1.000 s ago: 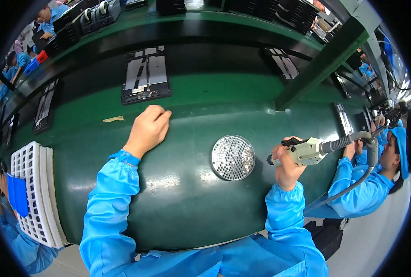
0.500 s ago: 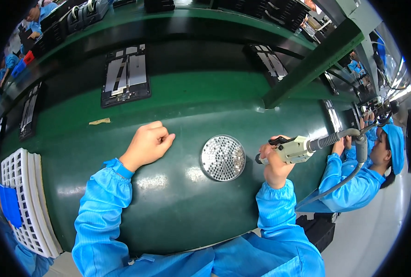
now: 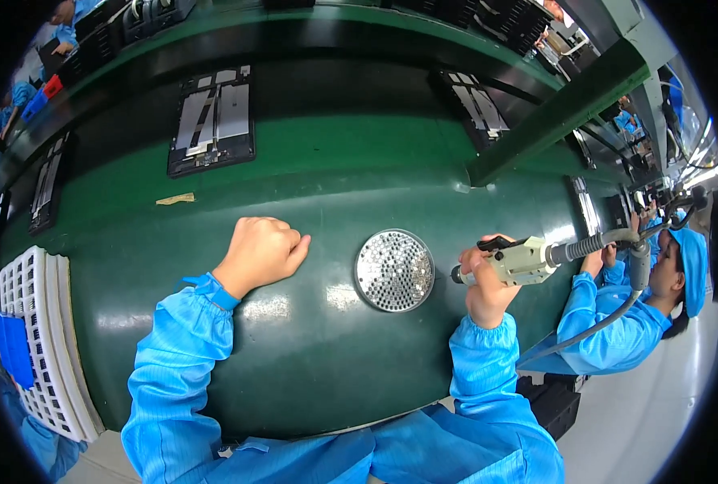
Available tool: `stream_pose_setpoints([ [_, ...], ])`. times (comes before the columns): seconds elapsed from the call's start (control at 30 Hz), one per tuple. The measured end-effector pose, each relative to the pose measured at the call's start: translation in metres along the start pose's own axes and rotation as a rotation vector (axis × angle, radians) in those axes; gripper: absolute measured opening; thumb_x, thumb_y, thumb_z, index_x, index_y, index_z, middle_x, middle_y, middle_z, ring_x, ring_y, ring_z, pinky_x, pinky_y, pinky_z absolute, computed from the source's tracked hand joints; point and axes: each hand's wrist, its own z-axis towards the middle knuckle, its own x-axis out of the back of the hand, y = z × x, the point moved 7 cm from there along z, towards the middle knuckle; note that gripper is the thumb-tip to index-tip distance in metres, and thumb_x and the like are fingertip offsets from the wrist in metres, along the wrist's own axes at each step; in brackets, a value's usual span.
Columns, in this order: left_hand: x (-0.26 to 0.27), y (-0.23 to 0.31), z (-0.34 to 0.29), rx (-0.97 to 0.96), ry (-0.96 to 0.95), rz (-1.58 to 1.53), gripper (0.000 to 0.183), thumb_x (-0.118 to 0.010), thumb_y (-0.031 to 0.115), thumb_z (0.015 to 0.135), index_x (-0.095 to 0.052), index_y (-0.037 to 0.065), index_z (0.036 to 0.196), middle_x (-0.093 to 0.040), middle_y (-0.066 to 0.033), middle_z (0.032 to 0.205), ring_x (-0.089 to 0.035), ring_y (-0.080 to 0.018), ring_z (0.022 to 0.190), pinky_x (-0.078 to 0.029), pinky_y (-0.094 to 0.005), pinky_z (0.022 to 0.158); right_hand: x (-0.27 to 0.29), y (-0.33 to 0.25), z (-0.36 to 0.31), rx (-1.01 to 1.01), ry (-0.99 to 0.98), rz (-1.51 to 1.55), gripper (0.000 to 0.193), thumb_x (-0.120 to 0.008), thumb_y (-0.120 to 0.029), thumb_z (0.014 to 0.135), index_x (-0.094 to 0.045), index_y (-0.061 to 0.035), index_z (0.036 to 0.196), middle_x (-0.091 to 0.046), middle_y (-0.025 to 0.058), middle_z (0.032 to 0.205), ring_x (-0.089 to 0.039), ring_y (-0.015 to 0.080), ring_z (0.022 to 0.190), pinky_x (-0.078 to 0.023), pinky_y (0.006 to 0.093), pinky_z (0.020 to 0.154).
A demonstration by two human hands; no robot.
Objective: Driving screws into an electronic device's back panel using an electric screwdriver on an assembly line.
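Note:
My right hand [image 3: 489, 282] is wrapped around a cream-coloured electric screwdriver [image 3: 524, 262] with a black lever and a grey cable at its back end. Its dark tip points left, toward a round dish [image 3: 395, 271] of small screws, and stays a short way apart from it. On the green worktop [image 3: 318, 363], left of the dish, rests my left hand [image 3: 262, 254]. It is closed in a loose fist with the thumb alongside, and I see nothing in it.
Opened tablets [image 3: 212, 121] lie along the dark strip at the back. A green post [image 3: 560, 117] slants at the right. White grid trays [image 3: 40, 339] with a blue piece stand at the left edge. A scrap of tape [image 3: 175, 198] lies on the worktop. A co-worker [image 3: 617, 310] sits at right.
The view has shifted slightly. The tablets at the back have slid a little to the left. Both hands keep almost the same place and grip.

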Motion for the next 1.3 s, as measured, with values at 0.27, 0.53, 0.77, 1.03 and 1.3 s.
stream_pose_setpoints([
  [0.27,-0.002,-0.002,-0.003,-0.04,0.022,-0.004,0.031,-0.064,0.02,0.077,-0.056,0.006,0.05,-0.054,-0.0086,0.052,-0.056,-0.0272,0.051,-0.043,-0.0402,0.048,-0.006,-0.001,0.0,-0.011,0.02,-0.058,0.033,-0.059,0.002,0.077,-0.048,0.0022,0.109,-0.057,0.0093,0.079,-0.056,0.0166,0.067,-0.048,0.0295,0.063],
  [0.53,-0.003,0.0,0.0,-0.042,0.002,0.014,0.029,-0.061,0.021,0.079,-0.06,0.008,0.053,-0.056,-0.0063,0.054,-0.059,-0.0267,0.055,-0.045,-0.0406,0.049,-0.009,0.004,0.001,0.031,-0.08,0.031,0.034,-0.058,0.0,0.08,-0.048,0.003,0.113,-0.058,0.0121,0.102,-0.059,0.0206,0.091,-0.047,0.0321,0.08],
  [0.77,-0.004,0.0,-0.002,-0.046,0.021,-0.037,0.03,-0.062,0.021,0.079,-0.058,0.006,0.053,-0.056,-0.0086,0.055,-0.058,-0.0281,0.055,-0.045,-0.0413,0.051,-0.028,0.001,-0.003,-0.129,-0.157,-0.083,0.031,-0.06,0.0,0.082,-0.05,0.0012,0.112,-0.06,0.0094,0.103,-0.059,0.0174,0.094,-0.047,0.0302,0.082],
  [1.03,-0.007,-0.002,-0.002,-0.046,0.008,-0.022,0.026,-0.059,0.021,0.079,-0.062,0.008,0.057,-0.06,-0.0075,0.059,-0.061,-0.0285,0.061,-0.047,-0.0424,0.053,-0.029,-0.002,0.002,-0.047,-0.112,-0.063,0.034,-0.06,0.0,0.084,-0.045,-0.0009,0.114,-0.061,0.0101,0.102,-0.06,0.0175,0.093,-0.048,0.0297,0.081],
  [1.3,-0.007,0.003,0.0,-0.058,0.045,-0.02,0.028,-0.062,0.02,0.08,-0.058,0.006,0.055,-0.058,-0.0088,0.058,-0.059,-0.0286,0.059,-0.045,-0.0425,0.051,-0.028,0.009,0.018,-0.125,-0.176,-0.048,0.039,-0.061,-0.006,0.084,-0.043,-0.0004,0.118,-0.061,0.0148,0.106,-0.061,0.0239,0.096,-0.046,0.0368,0.086],
])
